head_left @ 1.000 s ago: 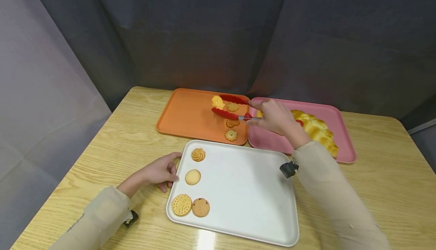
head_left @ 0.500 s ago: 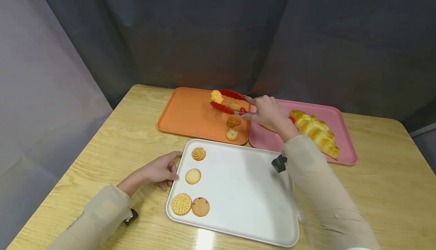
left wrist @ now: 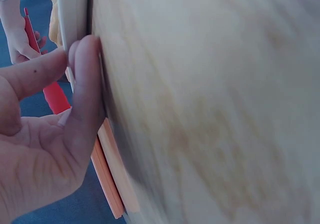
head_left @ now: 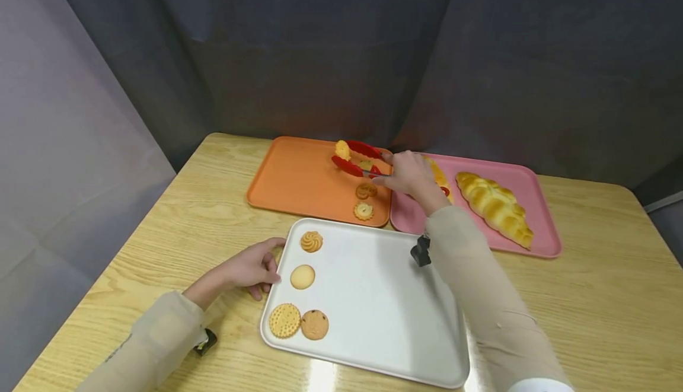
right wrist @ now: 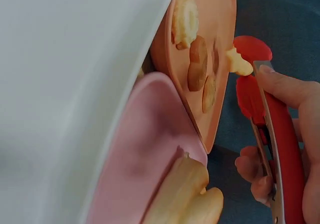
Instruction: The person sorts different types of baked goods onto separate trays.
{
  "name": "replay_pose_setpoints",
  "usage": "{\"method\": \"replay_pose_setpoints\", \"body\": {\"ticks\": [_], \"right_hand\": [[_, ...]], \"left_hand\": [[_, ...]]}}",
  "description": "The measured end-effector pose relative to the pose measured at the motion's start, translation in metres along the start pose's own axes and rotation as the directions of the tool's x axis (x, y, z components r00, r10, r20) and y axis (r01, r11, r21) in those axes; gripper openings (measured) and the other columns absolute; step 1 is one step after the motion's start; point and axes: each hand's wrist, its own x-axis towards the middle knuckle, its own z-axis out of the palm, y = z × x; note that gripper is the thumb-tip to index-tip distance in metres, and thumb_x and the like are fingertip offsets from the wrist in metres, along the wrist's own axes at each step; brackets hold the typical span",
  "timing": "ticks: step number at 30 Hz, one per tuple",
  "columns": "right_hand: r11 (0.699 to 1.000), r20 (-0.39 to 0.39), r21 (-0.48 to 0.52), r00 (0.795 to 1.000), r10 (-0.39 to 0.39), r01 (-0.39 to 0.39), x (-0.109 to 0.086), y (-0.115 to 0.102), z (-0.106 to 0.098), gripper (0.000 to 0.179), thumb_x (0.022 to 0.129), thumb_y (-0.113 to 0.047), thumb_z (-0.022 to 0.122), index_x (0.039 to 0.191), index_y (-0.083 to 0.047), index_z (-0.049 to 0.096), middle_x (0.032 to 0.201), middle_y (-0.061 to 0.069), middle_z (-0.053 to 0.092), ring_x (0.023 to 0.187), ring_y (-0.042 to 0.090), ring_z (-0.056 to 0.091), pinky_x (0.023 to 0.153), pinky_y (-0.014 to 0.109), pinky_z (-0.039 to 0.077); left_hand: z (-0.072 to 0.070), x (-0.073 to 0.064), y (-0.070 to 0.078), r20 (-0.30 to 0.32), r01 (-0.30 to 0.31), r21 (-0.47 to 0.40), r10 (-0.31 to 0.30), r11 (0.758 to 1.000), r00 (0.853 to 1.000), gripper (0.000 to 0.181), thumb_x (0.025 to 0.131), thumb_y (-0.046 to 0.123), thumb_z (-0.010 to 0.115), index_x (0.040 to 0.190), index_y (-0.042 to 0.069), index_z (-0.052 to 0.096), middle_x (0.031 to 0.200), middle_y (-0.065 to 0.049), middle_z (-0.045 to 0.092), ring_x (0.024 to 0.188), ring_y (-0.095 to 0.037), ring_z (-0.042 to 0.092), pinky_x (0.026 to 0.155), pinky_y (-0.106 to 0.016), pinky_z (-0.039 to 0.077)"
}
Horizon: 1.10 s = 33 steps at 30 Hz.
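My right hand (head_left: 409, 174) holds red-tipped tongs (head_left: 348, 166) above the right part of the orange tray (head_left: 290, 172). Between the tong tips sits a small yellow cookie (head_left: 342, 150), seen in the right wrist view as a knobbly piece (right wrist: 239, 63). My left hand (head_left: 249, 268) pinches the left rim of the white tray (head_left: 384, 303); the left wrist view shows its fingers (left wrist: 86, 84) against the edge. On that tray lie a swirl cookie (head_left: 312, 241), a plain round cookie (head_left: 302, 276), a dotted biscuit (head_left: 285, 321) and a chocolate chip cookie (head_left: 315, 325).
Under and near the tongs, the orange tray bears a ridged round cookie (head_left: 364, 210), a brown cookie (head_left: 366, 190) and a pale oval one (head_left: 366, 165). A pink tray (head_left: 544, 226) at the right holds a braided loaf (head_left: 493, 208) and another bread (head_left: 439, 178), partly hidden.
My right hand and forearm have shifted left, uncovering more of the pink tray and its breads. The tongs have risen slightly and still hold the yellow cookie. The left hand stays put.
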Motion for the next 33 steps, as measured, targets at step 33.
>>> {"method": "replay_pose_setpoints", "body": {"ticks": [33], "right_hand": [[1.0,0.037,0.029,0.999,0.006,-0.007,-0.024,-0.006,-0.005,0.075,0.073,-0.047,0.07,0.136,-0.015,0.045,0.064,0.005,0.052,0.061,0.023,0.046,0.063,0.03,0.046]], "left_hand": [[-0.003,0.002,0.002,-0.008,0.006,0.011,-0.006,1.0,1.0,0.07,0.082,-0.006,0.057,0.141,0.0,0.02,0.069,-0.011,0.051,0.052,-0.017,0.053,0.04,-0.033,0.05]]}}
